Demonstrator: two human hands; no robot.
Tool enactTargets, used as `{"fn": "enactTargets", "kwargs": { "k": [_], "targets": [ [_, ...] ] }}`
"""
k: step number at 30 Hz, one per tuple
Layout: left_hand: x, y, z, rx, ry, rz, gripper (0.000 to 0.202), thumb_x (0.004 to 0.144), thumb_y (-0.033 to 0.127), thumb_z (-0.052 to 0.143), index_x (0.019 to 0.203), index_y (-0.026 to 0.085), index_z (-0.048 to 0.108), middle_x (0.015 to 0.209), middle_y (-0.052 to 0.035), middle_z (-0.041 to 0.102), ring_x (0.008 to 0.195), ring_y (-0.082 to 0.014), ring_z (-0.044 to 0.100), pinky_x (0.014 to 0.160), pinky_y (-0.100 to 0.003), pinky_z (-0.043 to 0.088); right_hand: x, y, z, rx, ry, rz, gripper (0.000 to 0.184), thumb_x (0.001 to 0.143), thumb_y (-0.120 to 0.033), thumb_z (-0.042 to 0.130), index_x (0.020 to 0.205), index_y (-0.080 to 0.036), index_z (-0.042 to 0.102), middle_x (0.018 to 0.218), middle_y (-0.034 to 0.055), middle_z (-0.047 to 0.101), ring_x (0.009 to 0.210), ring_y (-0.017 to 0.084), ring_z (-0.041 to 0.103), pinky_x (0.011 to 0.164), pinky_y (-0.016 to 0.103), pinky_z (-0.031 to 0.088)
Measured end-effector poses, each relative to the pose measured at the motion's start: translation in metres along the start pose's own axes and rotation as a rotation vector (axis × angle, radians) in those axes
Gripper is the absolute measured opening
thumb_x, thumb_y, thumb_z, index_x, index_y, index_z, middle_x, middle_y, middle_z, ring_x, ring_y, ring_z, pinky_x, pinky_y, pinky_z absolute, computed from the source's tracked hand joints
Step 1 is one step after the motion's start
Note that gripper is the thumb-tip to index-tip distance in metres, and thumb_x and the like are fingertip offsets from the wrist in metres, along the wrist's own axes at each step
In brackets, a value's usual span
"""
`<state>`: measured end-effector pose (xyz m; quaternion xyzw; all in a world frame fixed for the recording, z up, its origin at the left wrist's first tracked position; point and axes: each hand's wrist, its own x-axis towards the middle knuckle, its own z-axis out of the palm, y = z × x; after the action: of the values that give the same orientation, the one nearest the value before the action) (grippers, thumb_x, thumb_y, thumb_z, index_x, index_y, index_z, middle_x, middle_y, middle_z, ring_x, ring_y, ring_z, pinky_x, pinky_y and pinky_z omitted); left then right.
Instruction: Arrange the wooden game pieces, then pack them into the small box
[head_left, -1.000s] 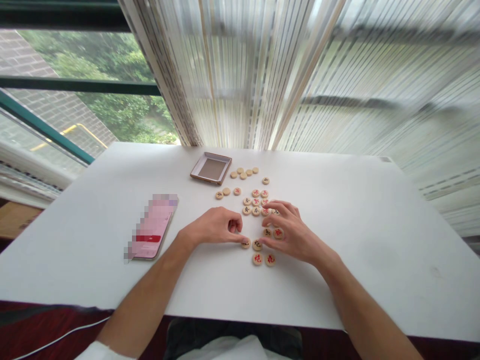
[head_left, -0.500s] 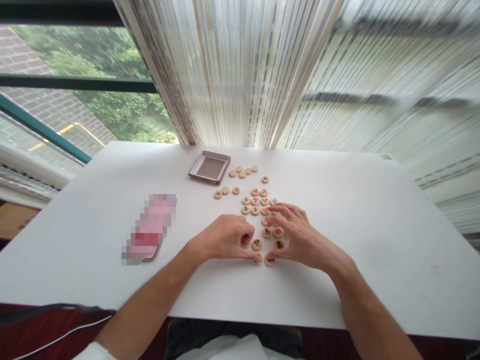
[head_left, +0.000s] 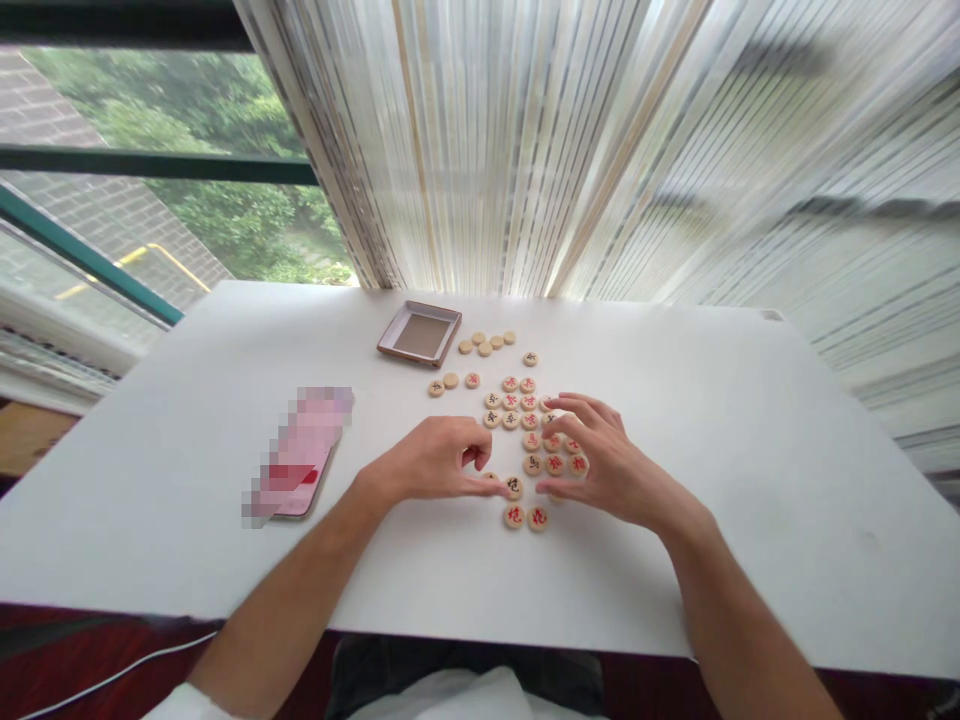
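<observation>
Several round wooden game pieces [head_left: 512, 402] with red or black characters lie face up in rows on the white table [head_left: 720, 470]. My left hand [head_left: 433, 462] rests knuckles up, fingers curled, its fingertip pressed on a piece [head_left: 490, 481] left of a black-marked piece [head_left: 514, 487]. My right hand [head_left: 607, 459] hovers over the pieces at the right with fingers spread and bent, thumb near a piece hidden beneath it. Two red-marked pieces [head_left: 526, 517] lie nearest me, free of both hands.
A shallow open box [head_left: 419, 335] sits at the back, with several blank face-down pieces [head_left: 486, 344] beside it. A phone [head_left: 298, 465] lies to the left. Striped curtains hang behind the table; a window is at far left. A white cable runs below the table's front edge.
Both hands drew back from the two nearest red pieces and moved up to the row above. The left fingertip now presses a piece there.
</observation>
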<state>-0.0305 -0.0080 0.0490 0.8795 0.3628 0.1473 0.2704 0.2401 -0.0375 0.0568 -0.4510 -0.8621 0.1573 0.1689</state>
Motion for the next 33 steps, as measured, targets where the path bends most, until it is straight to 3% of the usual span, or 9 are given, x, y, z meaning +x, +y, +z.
{"fn": "enactTargets", "kwargs": {
  "k": [8, 14, 17, 21, 25, 29, 33],
  "targets": [
    [0.001, -0.011, -0.003, 0.045, 0.101, -0.068, 0.044, 0.086, 0.053, 0.065, 0.065, 0.017, 0.052, 0.061, 0.0040, 0.054, 0.057, -0.0097, 0.044, 0.057, -0.023, 0.030, -0.001, 0.002, 0.012, 0.029, -0.112, -0.034, 0.060, 0.072, -0.056, 0.081, 0.120, -0.029, 0.058, 0.151, 0.0091, 0.044, 0.149, 0.035, 0.026, 0.120, 0.059, 0.020],
    [0.000, -0.016, -0.005, 0.027, 0.103, -0.114, 0.044, 0.086, 0.053, 0.063, 0.063, 0.017, 0.051, 0.056, 0.0052, 0.049, 0.053, -0.0086, 0.040, 0.053, -0.022, 0.029, 0.000, 0.005, 0.011, 0.022, -0.067, -0.040, 0.059, 0.071, -0.059, 0.081, 0.117, -0.029, 0.060, 0.151, 0.0092, 0.044, 0.147, 0.035, 0.028, 0.117, 0.058, 0.028],
    [0.000, -0.023, -0.004, 0.020, 0.163, -0.133, 0.048, 0.088, 0.053, 0.060, 0.059, 0.017, 0.048, 0.053, 0.0056, 0.044, 0.052, -0.0084, 0.037, 0.052, -0.022, 0.028, 0.003, 0.012, 0.009, 0.003, 0.051, -0.002, 0.047, 0.079, -0.056, 0.076, 0.115, -0.029, 0.061, 0.145, 0.0086, 0.051, 0.144, 0.034, 0.034, 0.113, 0.055, 0.034],
    [0.003, -0.032, -0.002, 0.033, 0.321, -0.131, 0.050, 0.091, 0.049, 0.057, 0.056, 0.017, 0.043, 0.052, 0.0054, 0.039, 0.052, -0.0086, 0.033, 0.053, -0.023, 0.028, 0.010, 0.026, 0.015, -0.038, 0.329, 0.082, 0.026, 0.091, -0.046, 0.065, 0.107, -0.026, 0.064, 0.130, 0.0095, 0.062, 0.132, 0.031, 0.048, 0.108, 0.052, 0.038],
    [0.007, -0.041, -0.008, -0.047, 0.441, -0.173, 0.050, 0.094, 0.048, 0.053, 0.057, 0.017, 0.043, 0.054, 0.0056, 0.036, 0.052, -0.0085, 0.032, 0.052, -0.023, 0.027, 0.017, 0.040, 0.023, 0.006, 0.495, 0.126, 0.021, 0.093, -0.041, 0.063, 0.105, -0.025, 0.067, 0.119, 0.0091, 0.067, 0.121, 0.029, 0.055, 0.105, 0.050, 0.043],
    [0.017, -0.045, -0.026, -0.156, 0.499, -0.240, 0.044, 0.097, 0.050, 0.047, 0.069, 0.017, 0.055, 0.058, 0.0037, 0.048, 0.053, -0.0098, 0.042, 0.051, -0.022, 0.033, 0.020, 0.054, 0.027, 0.167, 0.564, 0.248, 0.023, 0.093, -0.044, 0.061, 0.101, -0.024, 0.070, 0.114, 0.0082, 0.069, 0.116, 0.027, 0.058, 0.097, 0.045, 0.049],
    [0.037, -0.045, -0.058, -0.190, 0.493, -0.212, 0.037, 0.096, 0.049, 0.047, 0.096, 0.017, 0.067, 0.077, -0.0024, 0.067, 0.062, -0.0139, 0.058, 0.057, -0.023, 0.045, 0.023, 0.073, 0.032, 0.277, 0.650, 0.406, 0.035, 0.094, -0.052, 0.055, 0.102, -0.021, 0.070, 0.109, 0.0100, 0.071, 0.102, 0.026, 0.065, 0.082, 0.039, 0.055]
  ]
}}
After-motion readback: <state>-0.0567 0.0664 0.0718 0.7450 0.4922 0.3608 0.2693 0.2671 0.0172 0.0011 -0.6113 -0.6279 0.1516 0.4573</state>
